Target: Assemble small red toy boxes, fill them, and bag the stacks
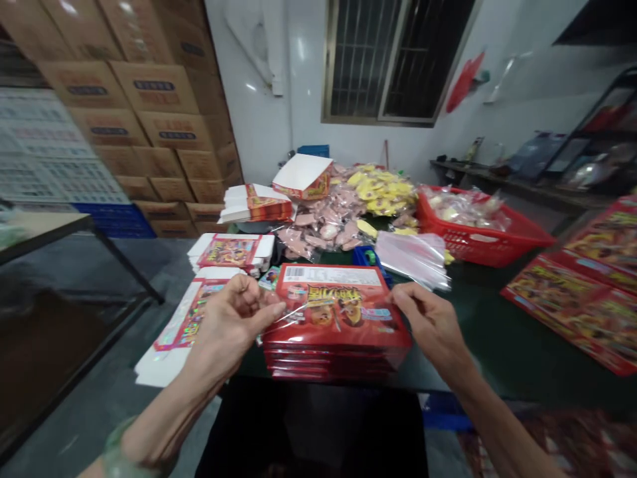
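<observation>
A stack of red printed packs [338, 322] lies squarely in front of the person, at the near edge of a dark green table [472, 318], its top pack showing a white strip with a barcode along the far side. The left hand [233, 322], at the stack's left side, has thumb and fingers pinched on thin clear film [303, 309], which stretches over the top pack. The right hand [430, 318] is at the stack's right far corner, thumb and forefinger drawn close together; whether they grip film there cannot be told. A pale green bracelet [129, 448] circles the left wrist. To the left of the stack lie flat printed cartons [186, 325] with white flaps, and more folded cartons [231, 251] beyond them. Just behind the stack are a small blue tray [365, 255] and a sheaf of clear bags [411, 255]. Farther back, pink wrapped pieces [323, 222] and yellow wrapped pieces [385, 189] are heaped together, with an open white-topped box [303, 176] to their left and a red basket [478, 239] holding clear-wrapped items to their right. More red printed packages [572, 302] lie at the far right, and brown cardboard boxes [159, 86] are stacked at the back left.
</observation>
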Demonstrator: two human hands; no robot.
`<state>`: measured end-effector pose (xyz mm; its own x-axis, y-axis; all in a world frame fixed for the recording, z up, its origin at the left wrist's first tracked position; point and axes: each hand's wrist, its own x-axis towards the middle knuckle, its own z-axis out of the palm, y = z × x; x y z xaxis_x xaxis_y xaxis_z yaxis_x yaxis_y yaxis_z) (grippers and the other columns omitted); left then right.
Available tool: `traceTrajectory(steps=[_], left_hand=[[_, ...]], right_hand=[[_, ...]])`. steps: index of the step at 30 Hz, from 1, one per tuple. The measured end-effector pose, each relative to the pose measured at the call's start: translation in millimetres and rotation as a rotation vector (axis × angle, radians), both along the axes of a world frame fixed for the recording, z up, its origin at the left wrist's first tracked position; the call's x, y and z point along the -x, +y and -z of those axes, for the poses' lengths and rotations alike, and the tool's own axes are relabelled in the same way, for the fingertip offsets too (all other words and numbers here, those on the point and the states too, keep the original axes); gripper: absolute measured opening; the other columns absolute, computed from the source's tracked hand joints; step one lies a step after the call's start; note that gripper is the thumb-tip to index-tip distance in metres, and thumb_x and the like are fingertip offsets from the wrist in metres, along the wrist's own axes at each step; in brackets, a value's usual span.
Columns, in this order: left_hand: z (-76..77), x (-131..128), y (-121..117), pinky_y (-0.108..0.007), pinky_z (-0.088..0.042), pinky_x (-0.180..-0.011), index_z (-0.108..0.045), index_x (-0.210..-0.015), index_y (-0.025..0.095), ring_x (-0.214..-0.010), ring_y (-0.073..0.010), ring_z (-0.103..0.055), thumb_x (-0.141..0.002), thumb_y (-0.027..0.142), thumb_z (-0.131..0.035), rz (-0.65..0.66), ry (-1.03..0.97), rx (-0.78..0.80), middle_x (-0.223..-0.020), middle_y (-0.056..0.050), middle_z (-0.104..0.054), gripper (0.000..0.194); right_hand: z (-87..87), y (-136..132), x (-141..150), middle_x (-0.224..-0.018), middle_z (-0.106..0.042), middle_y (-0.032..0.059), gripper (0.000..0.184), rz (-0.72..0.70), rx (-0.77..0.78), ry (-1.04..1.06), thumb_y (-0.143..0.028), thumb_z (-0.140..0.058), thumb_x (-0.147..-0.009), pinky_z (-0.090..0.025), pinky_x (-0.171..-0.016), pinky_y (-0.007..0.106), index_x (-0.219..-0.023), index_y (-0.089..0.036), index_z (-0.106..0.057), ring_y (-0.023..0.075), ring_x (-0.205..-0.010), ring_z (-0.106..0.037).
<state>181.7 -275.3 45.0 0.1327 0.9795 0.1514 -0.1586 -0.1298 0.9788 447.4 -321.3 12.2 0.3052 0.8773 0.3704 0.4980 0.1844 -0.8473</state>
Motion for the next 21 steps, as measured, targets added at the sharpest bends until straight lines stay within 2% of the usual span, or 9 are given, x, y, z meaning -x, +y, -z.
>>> traceTrajectory(steps=[3, 5, 9, 14, 17, 21], left_hand=[[0.5, 2.1, 5.9, -0.014, -0.043, -0.056, -0.055, -0.084, 0.018, -0.056, -0.0055, -0.053, -0.058, 0.014, -0.079, -0.013, -0.037, -0.034, -0.061, 0.006, -0.059, 0.035], [-2.0, 5.1, 9.7, -0.013, -0.041, -0.054, -0.061, -0.088, 0.016, -0.055, -0.0046, -0.051, -0.057, 0.015, -0.079, 0.010, -0.013, -0.012, -0.061, 0.005, -0.058, 0.036], [-6.8, 10.9, 17.7, -0.015, -0.035, -0.047, -0.063, -0.062, 0.013, -0.049, -0.0041, -0.046, -0.060, 0.021, -0.076, 0.084, 0.076, 0.033, -0.055, 0.003, -0.056, 0.016], [-6.2, 12.6, 27.0, -0.019, -0.031, -0.044, -0.057, -0.053, 0.014, -0.045, -0.0058, -0.040, -0.065, 0.029, -0.070, 0.088, 0.175, 0.012, -0.048, 0.004, -0.050, 0.023], [-2.6, 9.2, 28.6, -0.022, -0.035, -0.050, -0.059, -0.055, 0.015, -0.050, -0.0093, -0.045, -0.069, 0.031, -0.065, -0.019, 0.356, -0.127, -0.053, 0.002, -0.053, 0.023], [10.5, 4.4, 34.6, -0.027, -0.043, -0.072, -0.063, -0.065, 0.017, -0.076, -0.0154, -0.057, -0.072, 0.028, -0.061, -0.253, 0.526, -0.410, -0.079, -0.002, -0.062, 0.013]], right_hand=[[2.9, -0.2, -2.6, -0.070, -0.057, 0.0009, 0.025, -0.007, 0.028, 0.023, -0.039, -0.051, -0.083, -0.039, -0.059, 0.022, -0.073, -0.017, -0.057, 0.0126, -0.065, -0.050], [3.2, -0.8, -3.7, -0.072, -0.058, 0.0008, 0.025, -0.020, 0.040, 0.026, -0.040, -0.052, -0.082, -0.039, -0.058, 0.022, -0.073, -0.018, -0.058, 0.0125, -0.065, -0.050], [2.9, -1.8, -5.3, -0.074, -0.059, 0.0010, 0.025, -0.027, 0.045, 0.025, -0.042, -0.053, -0.081, -0.040, -0.058, 0.021, -0.072, -0.019, -0.059, 0.0129, -0.067, -0.051], [3.3, -0.5, -6.6, -0.073, -0.058, 0.0005, 0.025, -0.009, 0.048, 0.015, -0.040, -0.053, -0.082, -0.039, -0.059, 0.022, -0.072, -0.019, -0.059, 0.0127, -0.066, -0.050], [0.2, -0.1, -4.9, -0.069, -0.056, 0.0000, 0.025, 0.012, 0.037, -0.011, -0.038, -0.049, -0.084, -0.038, -0.059, 0.023, -0.071, -0.018, -0.057, 0.0126, -0.065, -0.048], [-4.2, 3.5, -2.8, -0.069, -0.051, 0.0000, 0.025, -0.005, -0.017, -0.070, -0.032, -0.045, -0.085, -0.036, -0.062, 0.025, -0.065, -0.018, -0.053, 0.0124, -0.066, -0.046]])
